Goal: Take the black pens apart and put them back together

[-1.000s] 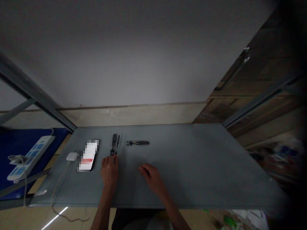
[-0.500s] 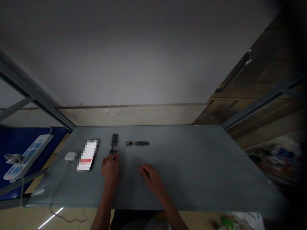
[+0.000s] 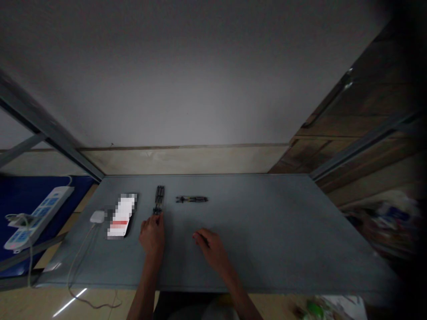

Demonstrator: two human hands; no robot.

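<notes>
On the grey tabletop point(image 3: 267, 231), a dark metal pair of pliers point(image 3: 159, 199) lies lengthwise, pointing away from me. My left hand point(image 3: 152, 235) rests at its near end, with the fingertips pinched on it. A second dark tool with similar long metal parts point(image 3: 191, 199) lies crosswise to the right, touching neither hand. My right hand point(image 3: 211, 250) lies on the table below that tool, fingers loosely curled, with nothing clear in them. To the left of the pliers sits a pixelated, white and red flat object point(image 3: 121, 216); its surface cannot be made out.
A white plug point(image 3: 97, 217) lies at the table's left side, its cable dropping over the near edge to the floor. A white power strip point(image 3: 38, 218) lies on a blue surface at far left. Metal frame bars and wooden panels flank the table.
The two long parts of the pliers have come together from a slight spread as my left hand pinches them. The view has shifted slightly. My right hand has hardly moved.
</notes>
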